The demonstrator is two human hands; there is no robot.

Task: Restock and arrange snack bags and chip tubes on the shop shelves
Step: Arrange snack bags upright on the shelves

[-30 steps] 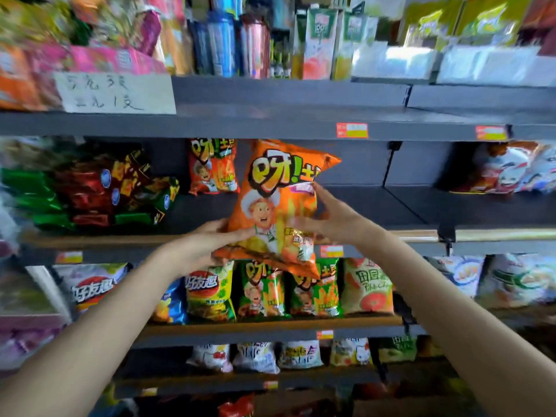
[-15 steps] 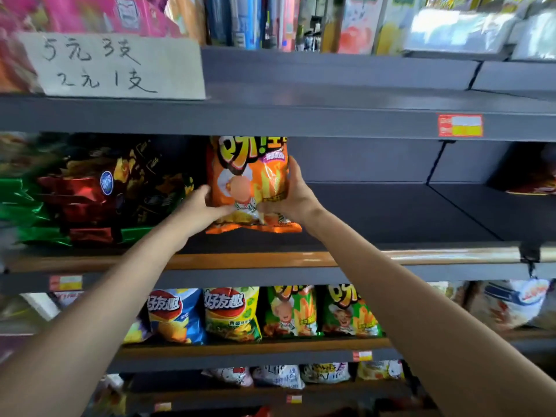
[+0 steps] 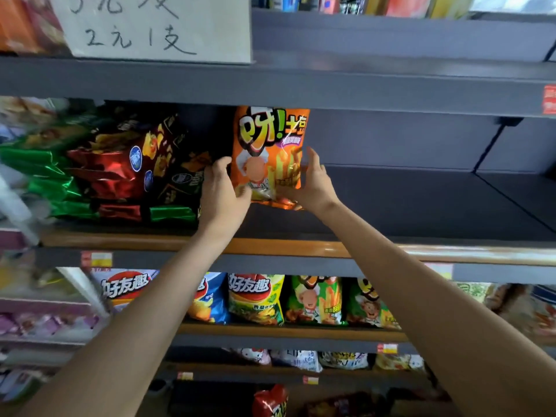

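An orange snack bag [image 3: 270, 139] with a cartoon chef stands upright on the dark middle shelf [image 3: 406, 206], right beside a pile of red, green and black foil bags [image 3: 120, 173]. My left hand [image 3: 221, 191] holds the bag's lower left edge, thumb on its front. My right hand [image 3: 310, 182] holds its lower right edge, fingers up along the side. The bag's bottom rests on or just above the shelf; I cannot tell which.
Right of the bag the middle shelf is bare back to the grey rear wall. A handwritten price sign [image 3: 156, 25] hangs from the shelf above. The lower shelf holds a row of blue, yellow and green snack bags [image 3: 255, 299]. More bags lie on the shelves underneath.
Both hands carried the orange bag up from in front of the shelf edge and back onto the middle shelf, upright beside the foil bags. The camera moved closer and tilted up.
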